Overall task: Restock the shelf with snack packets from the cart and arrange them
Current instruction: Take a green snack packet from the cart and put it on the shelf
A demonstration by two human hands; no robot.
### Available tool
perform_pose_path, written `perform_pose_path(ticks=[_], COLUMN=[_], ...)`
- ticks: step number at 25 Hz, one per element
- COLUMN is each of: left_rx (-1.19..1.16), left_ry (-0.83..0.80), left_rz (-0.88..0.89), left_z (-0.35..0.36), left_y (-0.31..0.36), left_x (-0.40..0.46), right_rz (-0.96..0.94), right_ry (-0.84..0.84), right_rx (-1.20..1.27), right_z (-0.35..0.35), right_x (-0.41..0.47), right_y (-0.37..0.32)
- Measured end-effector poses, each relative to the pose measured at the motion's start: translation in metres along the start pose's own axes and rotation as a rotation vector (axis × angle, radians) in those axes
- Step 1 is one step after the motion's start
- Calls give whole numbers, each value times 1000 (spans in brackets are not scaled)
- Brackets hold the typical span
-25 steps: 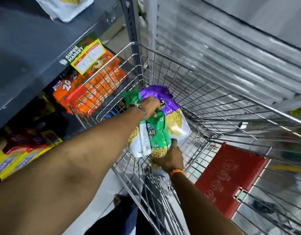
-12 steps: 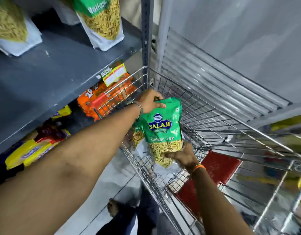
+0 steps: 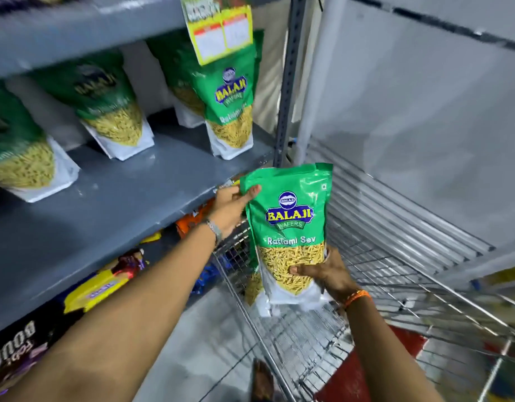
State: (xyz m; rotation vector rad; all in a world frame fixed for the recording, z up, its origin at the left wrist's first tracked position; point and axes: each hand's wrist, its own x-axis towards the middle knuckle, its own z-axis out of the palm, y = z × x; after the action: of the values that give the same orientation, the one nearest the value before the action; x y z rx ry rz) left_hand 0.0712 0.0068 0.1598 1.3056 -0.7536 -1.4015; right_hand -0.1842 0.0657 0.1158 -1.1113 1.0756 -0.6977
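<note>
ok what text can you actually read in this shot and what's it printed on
"BALAJI WAFERS", "Ratlami Sev": held packet, left hand at top, right hand at bottom.
"BALAJI WAFERS": shelf packet; the line below is blurred.
"BOUR": dark pack, cut off.
Yellow price tag: blurred.

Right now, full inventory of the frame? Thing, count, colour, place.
Held snack packet: one, green top, clear window of yellow sev, white base; upright above the cart, a second packet partly hidden behind it.
Shelf packets: at least four, same green and white; standing on the grey shelf.
Price tag: one, yellow-green; hanging from the shelf above.
Lower-shelf packs: several, yellow, orange, dark; count unclear.
Cart: one, silver wire; right of the shelves, red panel at its lower right.
Left hand: pinching the held packet's top left corner.
Right hand: gripping its lower part.
</note>
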Motion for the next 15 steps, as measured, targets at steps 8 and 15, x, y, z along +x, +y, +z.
perform_pose_path(ticks=[8,15], left_rx=[-383,-404], left_ry=[257,378], left_rz=[314,431], left_z=[-61,-141], left_y=[127,188], left_x=[-19,5], right_rz=[-178,-285], right_ry=[-234,-295], right_rx=[-67,-150], right_z=[98,185], right_x=[100,193], right_y=[-105,-148])
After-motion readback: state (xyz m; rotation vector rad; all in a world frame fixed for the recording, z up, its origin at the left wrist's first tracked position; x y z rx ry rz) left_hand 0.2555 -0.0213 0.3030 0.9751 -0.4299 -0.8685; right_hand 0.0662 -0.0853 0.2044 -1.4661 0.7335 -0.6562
